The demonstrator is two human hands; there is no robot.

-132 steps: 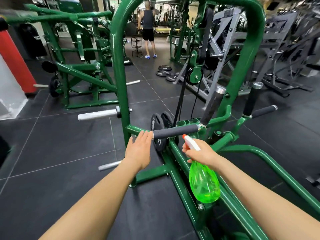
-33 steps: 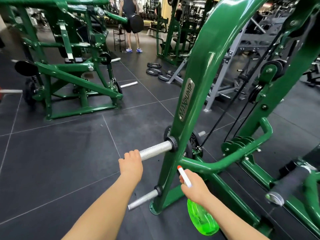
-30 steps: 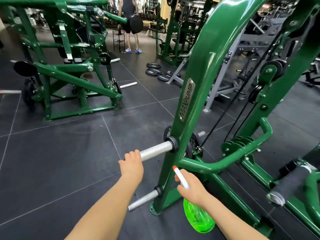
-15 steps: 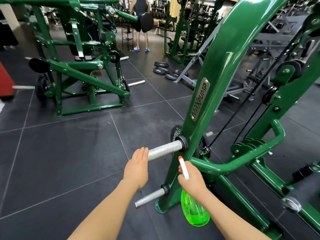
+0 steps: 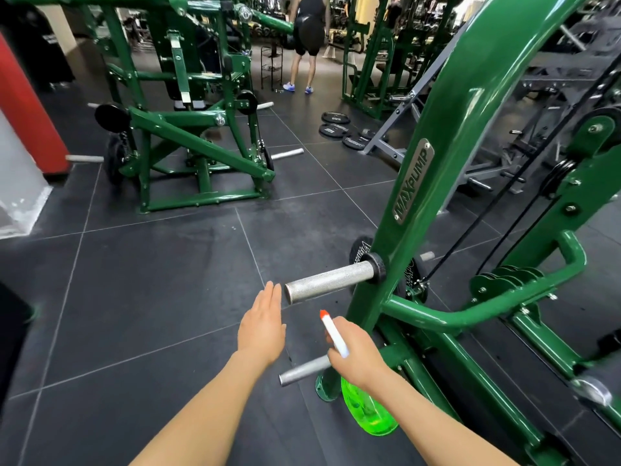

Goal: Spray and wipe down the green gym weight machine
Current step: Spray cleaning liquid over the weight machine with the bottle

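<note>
The green steel weight machine frame is standing on the dark tiled floor, filling the right of the view. Its knurled silver metal peg is projecting leftward from the frame. The left hand is hovering flat, fingers straight, fingertips just beside the peg's free end. The right hand is gripping the translucent green spray bottle near the frame's base, its white nozzle pointing up.

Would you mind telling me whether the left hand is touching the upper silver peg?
Cannot tell. In the head view the left hand has straight fingertips right at the end of the upper silver peg, with no plain gap or contact.
</note>
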